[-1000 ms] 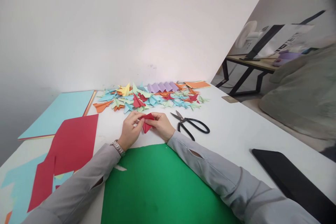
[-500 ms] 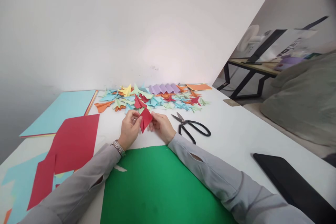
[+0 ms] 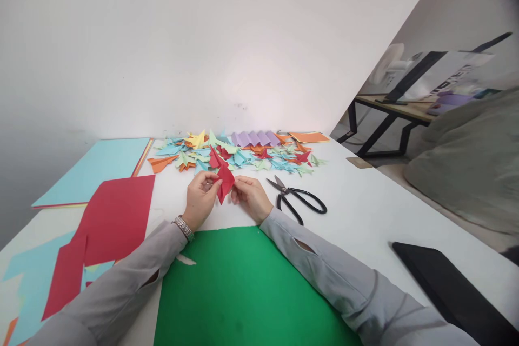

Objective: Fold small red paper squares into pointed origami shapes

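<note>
White table (image 3: 348, 216): bears all the paper, the scissors and the black slab.
Green paper sheet (image 3: 251, 286): flat at the near edge, between the forearms.
Light-blue-topped paper stack (image 3: 97, 170): far left, other colours showing along its edges.
Large red paper sheet (image 3: 117, 221): on the left, nearer than the stack.
Flat black slab (image 3: 454, 286): near right, well apart from the hands.
Multicoloured folded-paper pile (image 3: 241, 158): spread along the wall, beyond the hands; purple pleated paper (image 3: 255, 139) at its back.
Left hand (image 3: 198, 200): narrow grip, thumb and fingers pinching the left side of the small folded red paper (image 3: 225, 181).
Right hand (image 3: 253, 197): narrow grip, fingertips at the paper's right corner.
Black-handled metal scissors (image 3: 284, 190): blades parted, lying just right of the right hand.
Small folded red paper: between both hands, creased and pointed towards the wearer.
Silvery wristband (image 3: 184, 228): around the left wrist.
</note>
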The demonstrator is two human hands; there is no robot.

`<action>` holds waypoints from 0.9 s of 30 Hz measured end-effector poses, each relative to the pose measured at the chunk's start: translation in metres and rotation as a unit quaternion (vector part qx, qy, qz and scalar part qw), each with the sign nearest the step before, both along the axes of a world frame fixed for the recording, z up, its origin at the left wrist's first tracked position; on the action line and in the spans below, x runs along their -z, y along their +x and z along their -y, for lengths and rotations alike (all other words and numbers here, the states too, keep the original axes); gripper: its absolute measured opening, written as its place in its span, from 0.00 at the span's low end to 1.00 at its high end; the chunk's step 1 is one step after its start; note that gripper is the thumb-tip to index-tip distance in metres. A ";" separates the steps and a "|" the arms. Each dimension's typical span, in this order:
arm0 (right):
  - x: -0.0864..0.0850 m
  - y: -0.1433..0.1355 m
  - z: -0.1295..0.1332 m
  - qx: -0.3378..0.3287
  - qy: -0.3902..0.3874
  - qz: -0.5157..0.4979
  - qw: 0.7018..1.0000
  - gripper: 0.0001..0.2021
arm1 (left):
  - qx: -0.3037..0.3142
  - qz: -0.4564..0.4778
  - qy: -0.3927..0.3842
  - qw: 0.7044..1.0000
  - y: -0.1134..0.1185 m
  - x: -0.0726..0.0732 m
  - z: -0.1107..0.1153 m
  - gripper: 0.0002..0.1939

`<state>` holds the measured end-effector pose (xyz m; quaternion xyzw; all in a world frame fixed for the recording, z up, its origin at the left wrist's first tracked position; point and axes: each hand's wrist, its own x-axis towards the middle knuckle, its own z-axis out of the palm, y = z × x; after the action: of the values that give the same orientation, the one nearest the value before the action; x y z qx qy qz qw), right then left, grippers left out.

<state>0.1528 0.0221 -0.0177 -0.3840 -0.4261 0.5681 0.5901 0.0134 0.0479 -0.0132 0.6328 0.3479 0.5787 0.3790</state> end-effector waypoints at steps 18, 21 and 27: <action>0.005 -0.001 -0.001 0.015 0.038 0.079 0.996 0.19 | -0.007 0.019 -0.009 1.000 0.000 -0.001 0.000 0.06; 0.006 -0.001 -0.002 0.020 0.039 0.099 0.994 0.21 | -0.006 0.024 -0.026 0.999 0.001 -0.003 0.000 0.07; 0.007 -0.001 -0.001 0.025 0.042 0.090 0.995 0.23 | 0.013 0.040 -0.074 0.996 0.000 -0.003 0.000 0.15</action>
<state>0.1514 0.0235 -0.0243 -0.4189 -0.4913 0.4982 0.5788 0.0139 0.0481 -0.0105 0.5837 0.3667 0.5710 0.4458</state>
